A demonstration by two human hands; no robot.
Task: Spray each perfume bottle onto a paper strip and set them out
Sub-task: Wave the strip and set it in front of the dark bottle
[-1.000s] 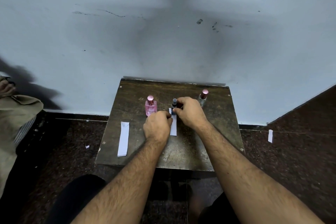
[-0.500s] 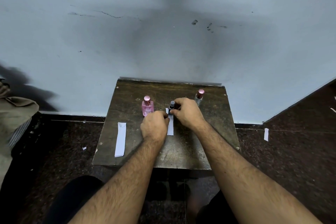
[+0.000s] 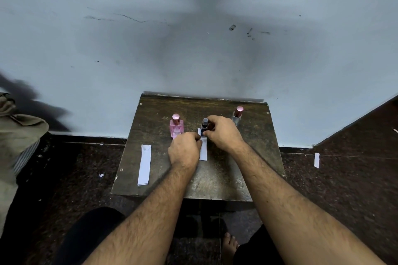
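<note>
dark worn table (image 3: 215, 183) against pale blue wall (image 3: 193, 49)

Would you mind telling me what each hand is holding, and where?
The right hand grips the dark bottle around its body; the left hand pinches the paper strip near its far end.

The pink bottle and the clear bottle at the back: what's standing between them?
In the head view, a dark bottle stands between the pink bottle and the clear bottle, gripped by the right hand.
</note>
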